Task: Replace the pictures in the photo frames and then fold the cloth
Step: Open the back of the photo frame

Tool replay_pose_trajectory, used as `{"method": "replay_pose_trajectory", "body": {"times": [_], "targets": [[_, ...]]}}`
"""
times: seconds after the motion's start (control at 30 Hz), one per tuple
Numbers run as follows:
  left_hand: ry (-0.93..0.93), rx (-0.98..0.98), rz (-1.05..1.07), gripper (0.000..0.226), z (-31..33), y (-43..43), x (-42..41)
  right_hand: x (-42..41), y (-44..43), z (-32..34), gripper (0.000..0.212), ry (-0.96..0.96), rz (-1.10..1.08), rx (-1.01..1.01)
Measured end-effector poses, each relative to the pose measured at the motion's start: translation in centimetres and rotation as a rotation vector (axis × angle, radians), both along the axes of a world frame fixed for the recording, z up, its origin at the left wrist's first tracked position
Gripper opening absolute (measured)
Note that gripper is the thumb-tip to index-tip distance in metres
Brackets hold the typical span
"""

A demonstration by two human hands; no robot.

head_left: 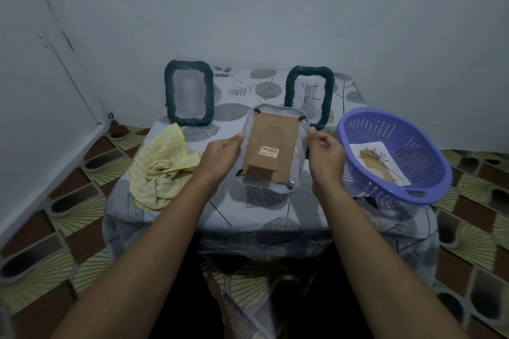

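Fingers of left hand [220, 157] and right hand [327, 157] grasp frame [265, 135] sides, backing up; cloth [159, 170] beyond left fingers, basket [413, 146] beyond right.

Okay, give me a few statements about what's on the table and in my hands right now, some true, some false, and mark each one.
1. The frame being held shows its brown cardboard back. True.
2. The cloth lies neatly folded. False: it sits crumpled in a heap at the left of the table.
3. The basket holds nothing. False: a picture lies inside it.
4. Two green frames stand upright at the back of the table. True.
5. Only one hand holds the frame. False: the left hand has a grip on its left edge and the right hand on its right edge.
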State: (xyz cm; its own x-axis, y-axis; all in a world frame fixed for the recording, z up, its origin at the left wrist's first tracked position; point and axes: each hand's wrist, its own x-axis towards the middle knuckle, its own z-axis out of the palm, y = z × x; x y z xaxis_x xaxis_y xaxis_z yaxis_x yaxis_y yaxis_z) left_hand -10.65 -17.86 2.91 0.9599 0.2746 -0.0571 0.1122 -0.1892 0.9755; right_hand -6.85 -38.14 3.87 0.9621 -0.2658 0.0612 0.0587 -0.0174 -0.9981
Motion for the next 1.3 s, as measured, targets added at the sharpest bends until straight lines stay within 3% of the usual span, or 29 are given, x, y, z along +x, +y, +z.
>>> {"method": "replay_pose_trajectory", "body": {"times": [0.07, 0.13, 0.2, 0.3, 0.4, 0.57, 0.67, 0.8, 0.93, 1.3], "targets": [[-0.031, -0.026, -0.002, 0.058, 0.2, -0.4, 0.1, -0.2, 0.1, -0.1, 0.029, 0.004, 0.099, -0.010], [-0.062, -0.030, -0.007, 0.047, 0.1, -0.7, 0.4, -0.4, 0.1, -0.1, 0.074, 0.054, 0.207, -0.013], [-0.081, -0.030, -0.018, 0.030, 0.4, -1.2, 0.3, -0.4, 0.0, -0.2, 0.089, 0.087, 0.271, -0.012], [-0.089, -0.016, -0.041, 0.020, 0.6, -1.9, 0.6, -0.3, -0.4, 0.0, 0.066, 0.086, 0.325, -0.008], [-0.072, -0.025, -0.045, 0.030, 0.3, -2.3, 0.8, 0.1, -0.7, -0.2, 0.074, 0.069, 0.311, -0.066], [-0.025, 0.108, 0.019, 0.046, -1.5, -3.0, 1.0, 0.9, -1.0, -1.4, 0.070, 0.057, 0.267, -0.206], [0.003, 0.202, 0.038, 0.054, -2.8, -3.2, 1.0, 0.9, -1.0, -2.7, 0.101, 0.129, 0.235, -0.295], [0.029, 0.415, 0.034, 0.049, -4.1, -3.4, 0.9, 1.0, -1.1, -5.0, 0.115, 0.160, 0.241, -0.464], [0.045, 0.553, 0.012, 0.052, -5.3, -3.5, 0.9, 0.6, -1.3, -5.8, 0.097, 0.182, 0.276, -0.652], [0.076, 0.583, 0.003, 0.057, -5.9, -3.3, 1.5, 1.0, -2.2, -6.9, 0.082, 0.062, 0.325, -1.058]]}}
